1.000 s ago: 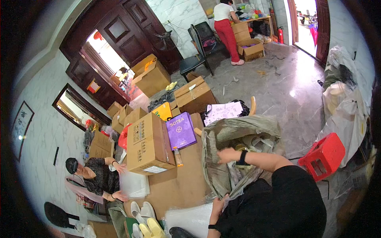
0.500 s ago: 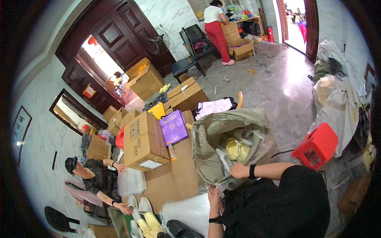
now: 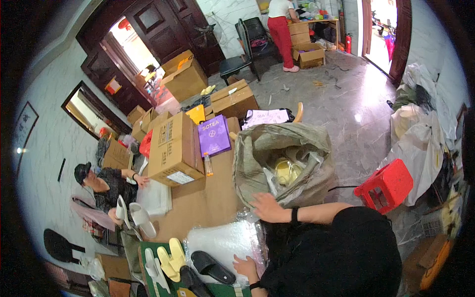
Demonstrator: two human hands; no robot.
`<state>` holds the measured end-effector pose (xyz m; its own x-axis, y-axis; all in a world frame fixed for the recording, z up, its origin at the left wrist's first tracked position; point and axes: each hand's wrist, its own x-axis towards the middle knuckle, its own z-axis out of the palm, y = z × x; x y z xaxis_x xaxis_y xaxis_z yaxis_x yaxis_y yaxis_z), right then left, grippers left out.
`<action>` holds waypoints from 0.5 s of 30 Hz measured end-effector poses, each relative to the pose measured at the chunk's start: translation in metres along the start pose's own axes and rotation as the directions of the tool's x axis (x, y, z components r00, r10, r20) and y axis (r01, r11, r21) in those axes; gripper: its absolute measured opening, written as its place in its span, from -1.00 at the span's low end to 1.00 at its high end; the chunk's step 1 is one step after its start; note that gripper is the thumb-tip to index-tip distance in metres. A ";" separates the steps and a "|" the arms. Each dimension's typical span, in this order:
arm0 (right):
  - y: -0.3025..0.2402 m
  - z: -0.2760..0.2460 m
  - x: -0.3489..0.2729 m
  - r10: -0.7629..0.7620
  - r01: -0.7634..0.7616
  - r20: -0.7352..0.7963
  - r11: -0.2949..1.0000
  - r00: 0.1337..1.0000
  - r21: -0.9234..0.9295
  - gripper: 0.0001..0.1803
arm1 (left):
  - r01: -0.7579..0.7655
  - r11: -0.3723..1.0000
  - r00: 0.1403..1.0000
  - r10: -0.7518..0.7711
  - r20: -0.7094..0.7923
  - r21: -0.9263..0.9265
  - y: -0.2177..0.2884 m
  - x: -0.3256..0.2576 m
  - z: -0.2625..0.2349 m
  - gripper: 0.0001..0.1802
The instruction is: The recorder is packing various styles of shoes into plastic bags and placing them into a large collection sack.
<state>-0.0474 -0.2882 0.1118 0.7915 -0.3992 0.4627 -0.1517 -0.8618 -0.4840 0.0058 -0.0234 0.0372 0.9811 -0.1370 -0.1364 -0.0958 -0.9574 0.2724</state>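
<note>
Two bare hands, viewed from where I stand: one right hand (image 3: 271, 208), fingers spread, holding nothing, at the near rim of one olive woven sack (image 3: 252, 183), contact uncertain; one left hand (image 3: 246, 268), loosely open, empty, over clear plastic sheeting (image 3: 210, 240) on the desk (image 3: 208, 205), just beside one black slipper (image 3: 213, 267). Within the sack: yellow items (image 3: 287, 172) amid clear wrap, number unclear. Two yellow slippers (image 3: 170, 260) farther left. One purple bag (image 3: 214, 136), one large carton (image 3: 175, 151) beyond; one red stool (image 3: 385, 187) right of the sack.
</note>
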 end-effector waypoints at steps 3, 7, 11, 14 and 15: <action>-0.053 0.036 0.017 -0.193 0.181 0.073 0.972 0.978 0.151 -0.61 | 0.003 0.999 0.982 -0.010 0.187 0.036 -0.029 -0.004 0.017 -0.39; -0.112 0.083 0.007 -0.571 0.493 0.346 0.820 0.744 0.292 -0.60 | -0.274 0.961 0.961 0.275 0.039 -0.030 -0.073 -0.011 0.052 -0.44; -0.091 0.161 -0.022 -0.665 0.620 0.578 0.717 0.473 0.318 -0.59 | -0.301 0.925 0.954 0.292 -0.073 -0.230 -0.065 -0.010 0.046 -0.54; -0.092 0.172 -0.022 -0.666 0.656 0.712 0.642 0.222 0.396 -0.58 | -0.130 0.965 0.981 0.091 -0.171 -0.230 -0.079 -0.023 0.041 -0.61; -0.095 0.174 -0.021 -0.545 0.589 0.825 0.719 0.146 0.370 -0.54 | -0.067 0.977 0.983 0.030 -0.179 -0.201 -0.076 -0.019 0.028 -0.64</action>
<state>0.0530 -0.1438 0.0187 0.6872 0.6698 -0.2813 0.5761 -0.7384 -0.3506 -0.0101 0.0452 -0.0077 0.9920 -0.1183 0.0451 -0.1256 -0.8755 0.4665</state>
